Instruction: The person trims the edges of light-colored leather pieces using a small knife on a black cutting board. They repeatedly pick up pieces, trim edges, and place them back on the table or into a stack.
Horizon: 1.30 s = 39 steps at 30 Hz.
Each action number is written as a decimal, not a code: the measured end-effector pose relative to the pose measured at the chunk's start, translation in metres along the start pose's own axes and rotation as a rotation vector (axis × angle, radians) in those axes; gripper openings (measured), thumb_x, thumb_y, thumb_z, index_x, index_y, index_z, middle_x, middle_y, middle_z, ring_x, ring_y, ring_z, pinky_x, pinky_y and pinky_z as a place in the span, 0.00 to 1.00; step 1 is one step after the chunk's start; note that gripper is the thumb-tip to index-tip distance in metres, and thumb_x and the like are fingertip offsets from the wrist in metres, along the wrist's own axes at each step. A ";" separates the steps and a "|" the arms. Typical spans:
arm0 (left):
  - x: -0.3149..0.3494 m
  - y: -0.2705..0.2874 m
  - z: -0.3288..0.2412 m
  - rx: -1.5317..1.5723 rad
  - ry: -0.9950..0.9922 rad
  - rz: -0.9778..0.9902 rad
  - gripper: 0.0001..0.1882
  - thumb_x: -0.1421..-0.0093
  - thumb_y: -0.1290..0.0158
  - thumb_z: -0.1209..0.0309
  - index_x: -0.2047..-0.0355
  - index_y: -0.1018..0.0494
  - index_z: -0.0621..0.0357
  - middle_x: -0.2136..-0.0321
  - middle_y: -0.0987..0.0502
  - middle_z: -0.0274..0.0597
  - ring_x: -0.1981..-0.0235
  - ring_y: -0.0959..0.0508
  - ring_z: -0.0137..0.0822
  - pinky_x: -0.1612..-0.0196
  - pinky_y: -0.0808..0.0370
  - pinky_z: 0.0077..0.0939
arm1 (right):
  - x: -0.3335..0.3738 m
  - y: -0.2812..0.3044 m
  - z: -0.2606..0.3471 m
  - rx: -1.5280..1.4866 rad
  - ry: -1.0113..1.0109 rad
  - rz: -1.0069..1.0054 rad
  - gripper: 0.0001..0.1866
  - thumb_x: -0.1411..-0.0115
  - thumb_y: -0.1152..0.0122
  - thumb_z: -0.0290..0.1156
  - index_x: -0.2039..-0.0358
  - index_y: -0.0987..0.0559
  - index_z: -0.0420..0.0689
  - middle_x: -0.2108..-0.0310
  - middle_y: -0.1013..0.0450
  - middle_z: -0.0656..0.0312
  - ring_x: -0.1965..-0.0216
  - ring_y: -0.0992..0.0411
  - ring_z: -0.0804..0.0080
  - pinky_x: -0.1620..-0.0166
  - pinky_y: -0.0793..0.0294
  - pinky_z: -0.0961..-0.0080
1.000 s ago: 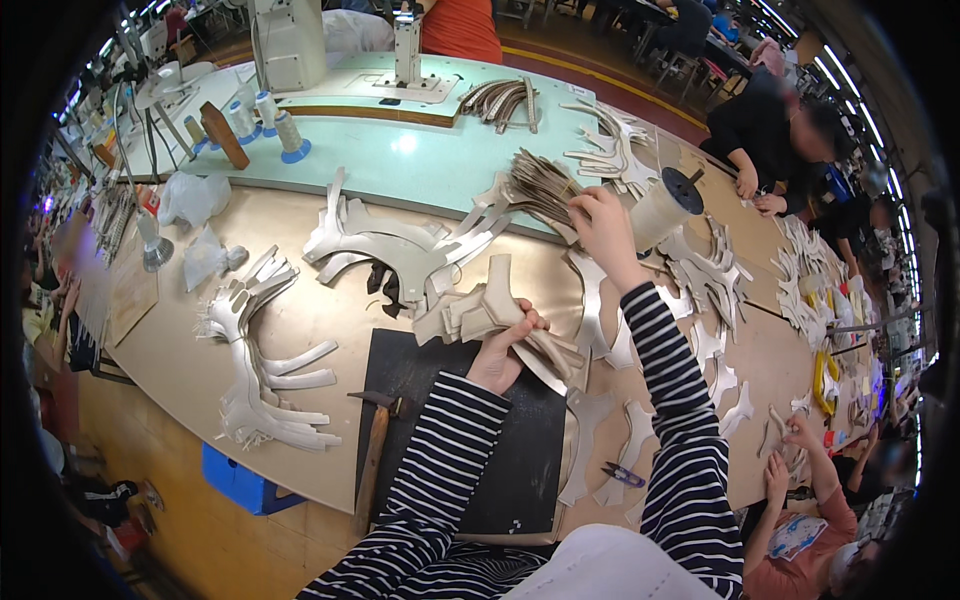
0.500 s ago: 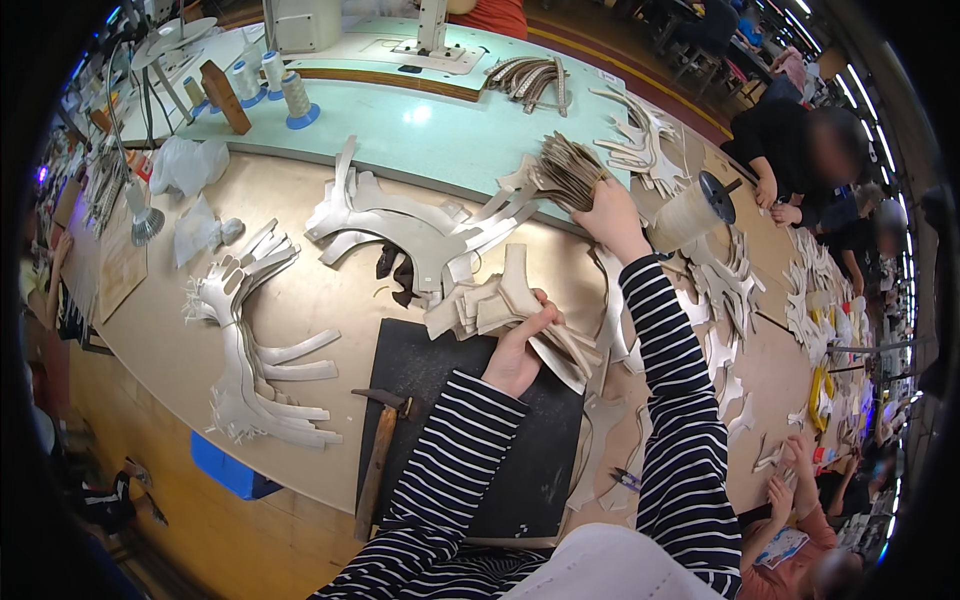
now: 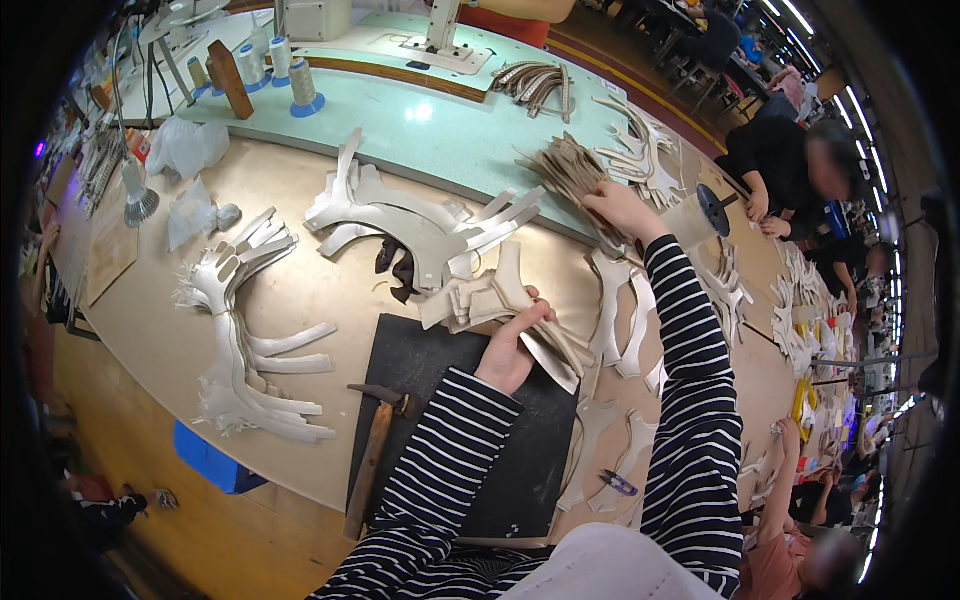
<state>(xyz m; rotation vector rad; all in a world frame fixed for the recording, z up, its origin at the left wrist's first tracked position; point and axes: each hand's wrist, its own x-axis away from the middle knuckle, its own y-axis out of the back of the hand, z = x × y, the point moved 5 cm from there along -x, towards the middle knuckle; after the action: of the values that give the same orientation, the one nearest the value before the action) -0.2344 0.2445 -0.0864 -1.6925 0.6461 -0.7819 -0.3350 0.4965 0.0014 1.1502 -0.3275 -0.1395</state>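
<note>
My left hand [image 3: 513, 347] grips a stack of pale beige cut leather pieces [image 3: 482, 296] above a black rubber mat [image 3: 500, 420]. My right hand [image 3: 618, 208] reaches far forward and rests on another fanned bundle of tan cut pieces [image 3: 563, 167] at the edge of the green sewing table [image 3: 440, 125]. Both arms wear black and white striped sleeves. More pale cut pieces [image 3: 395, 215] lie spread out just beyond the left hand.
A hammer [image 3: 372, 450] lies at the mat's left edge. A fanned pile of cut pieces [image 3: 245, 330] sits at the left. Thread cones [image 3: 300, 88] and a sewing machine stand at the back. Small clippers [image 3: 618, 484] lie right of the mat. Other people work at right.
The view has shifted down and closer. My right hand stays stretched out on the far tan bundle, and my left hand keeps its hold on the beige stack.
</note>
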 end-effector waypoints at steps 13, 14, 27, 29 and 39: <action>0.004 -0.010 -0.006 -0.163 -0.014 0.031 0.21 0.41 0.44 0.77 0.47 0.31 0.54 0.48 0.27 0.37 0.62 0.25 0.27 0.55 0.28 0.24 | 0.080 0.020 0.068 -0.360 -0.008 -0.010 0.28 0.47 0.38 0.28 0.47 0.36 0.40 0.75 0.29 0.57 0.76 0.27 0.72 0.73 0.27 0.73; 0.006 -0.014 -0.007 -0.173 -0.022 0.077 0.23 0.42 0.44 0.78 0.45 0.31 0.55 0.44 0.29 0.37 0.62 0.25 0.27 0.55 0.28 0.24 | 0.096 0.015 0.077 -0.301 0.002 -0.088 0.29 0.47 0.37 0.28 0.46 0.36 0.41 0.74 0.28 0.55 0.75 0.26 0.67 0.73 0.27 0.72; 0.014 -0.008 0.010 -0.619 0.013 -0.027 0.17 0.42 0.39 0.74 0.52 0.25 0.63 0.58 0.21 0.37 0.60 0.22 0.27 0.60 0.24 0.22 | 0.221 -0.018 0.102 -0.296 -0.015 -0.298 0.34 0.44 0.45 0.17 0.37 0.42 0.42 0.53 0.29 0.47 0.60 0.25 0.58 0.62 0.26 0.72; 0.015 -0.014 0.011 -0.744 -0.069 0.117 0.17 0.42 0.39 0.76 0.52 0.25 0.63 0.57 0.21 0.38 0.57 0.22 0.29 0.53 0.25 0.23 | 0.231 -0.006 0.093 -0.243 -0.074 -0.393 0.36 0.44 0.42 0.21 0.36 0.43 0.44 0.62 0.25 0.51 0.70 0.25 0.66 0.66 0.26 0.73; 0.025 -0.007 -0.025 -0.321 -0.106 0.391 0.16 0.52 0.40 0.75 0.61 0.26 0.61 0.64 0.22 0.41 0.61 0.24 0.32 0.54 0.27 0.26 | 0.301 0.064 0.038 -0.623 -0.226 -0.985 0.27 0.38 0.52 0.17 0.37 0.38 0.39 0.66 0.26 0.61 0.75 0.33 0.82 0.71 0.32 0.86</action>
<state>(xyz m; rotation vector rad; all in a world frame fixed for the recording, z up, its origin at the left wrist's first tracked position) -0.2376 0.2124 -0.0706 -1.7999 1.0312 -0.3197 -0.0671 0.4064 0.1285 0.5820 0.1178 -1.1595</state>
